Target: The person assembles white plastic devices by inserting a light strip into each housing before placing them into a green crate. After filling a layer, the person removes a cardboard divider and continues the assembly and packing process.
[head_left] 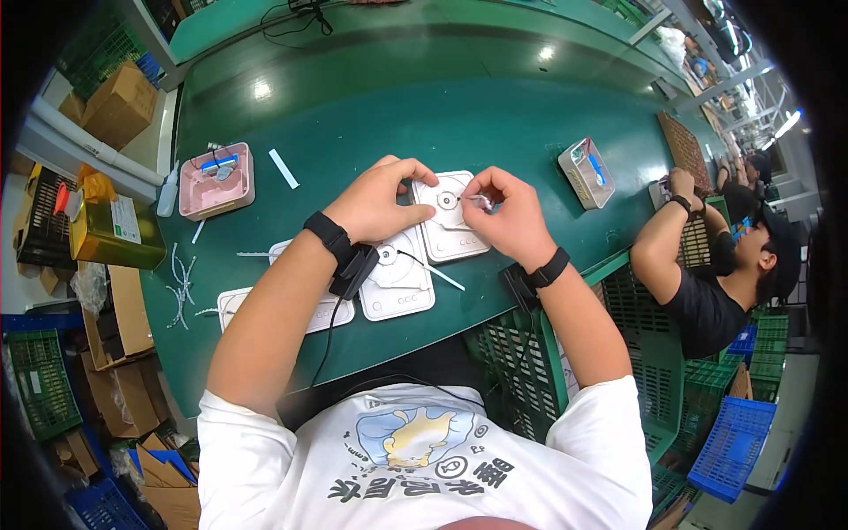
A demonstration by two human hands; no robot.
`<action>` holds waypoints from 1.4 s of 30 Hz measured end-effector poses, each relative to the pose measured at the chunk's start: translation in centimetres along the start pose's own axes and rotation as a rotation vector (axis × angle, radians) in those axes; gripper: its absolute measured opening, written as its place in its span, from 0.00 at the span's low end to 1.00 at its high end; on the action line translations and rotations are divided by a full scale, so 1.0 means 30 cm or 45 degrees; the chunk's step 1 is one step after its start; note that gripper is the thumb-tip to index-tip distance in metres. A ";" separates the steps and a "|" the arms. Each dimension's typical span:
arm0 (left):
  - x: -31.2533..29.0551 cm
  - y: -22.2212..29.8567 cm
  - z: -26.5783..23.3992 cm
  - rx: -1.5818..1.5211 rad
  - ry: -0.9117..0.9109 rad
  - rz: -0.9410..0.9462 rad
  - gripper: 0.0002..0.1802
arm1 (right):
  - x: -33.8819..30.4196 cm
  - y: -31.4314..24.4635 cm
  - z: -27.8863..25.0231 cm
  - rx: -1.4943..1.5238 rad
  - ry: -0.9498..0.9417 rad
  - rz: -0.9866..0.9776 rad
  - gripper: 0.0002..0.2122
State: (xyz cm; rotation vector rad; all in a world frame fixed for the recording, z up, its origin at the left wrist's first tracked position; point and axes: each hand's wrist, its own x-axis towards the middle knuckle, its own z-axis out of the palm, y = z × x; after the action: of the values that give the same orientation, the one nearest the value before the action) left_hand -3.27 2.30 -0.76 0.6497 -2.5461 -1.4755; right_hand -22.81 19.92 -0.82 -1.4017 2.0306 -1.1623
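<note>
A white plastic panel [457,245] with a round disc and several small marks lies on the bench between my hands. My left hand [382,200] grips its left edge, thumb on the top face and index finger stretched along the upper corner. Over its right side, my right hand [514,219] is closed in a pinch beside the disc. A thin wire [463,198] runs from the disc into those fingertips; a small pale bit shows under them, too small to name. A second white panel [397,305] with a sleeved wire [446,276] lies nearer me. More white panels [231,302] lie partly under my left forearm.
A pink bin [217,205] with blue-handled items stands at the left, a pale bin [590,185] at the right. Loose white sleeved wires [183,287] and a white strip [283,168] lie on the green bench [353,124]. A co-worker [720,287] sits at the right near green crates [636,344].
</note>
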 end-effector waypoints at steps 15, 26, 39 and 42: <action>-0.005 -0.003 0.013 0.007 0.003 -0.011 0.25 | 0.002 0.010 -0.016 -0.231 0.002 -0.263 0.07; -0.006 0.001 0.008 0.017 -0.018 -0.033 0.26 | -0.002 -0.009 -0.027 0.016 -0.012 0.063 0.08; 0.004 -0.008 0.014 0.008 -0.007 -0.014 0.26 | -0.006 0.050 0.005 -0.048 -0.017 -0.191 0.12; 0.003 -0.016 0.013 0.006 -0.001 -0.008 0.26 | 0.002 0.020 0.014 -0.214 0.015 -0.331 0.14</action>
State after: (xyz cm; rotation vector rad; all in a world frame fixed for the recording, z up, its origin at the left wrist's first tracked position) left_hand -3.34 2.36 -1.38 0.6590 -2.5509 -1.4727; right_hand -22.86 19.79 -1.55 -1.7890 2.0387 -1.1231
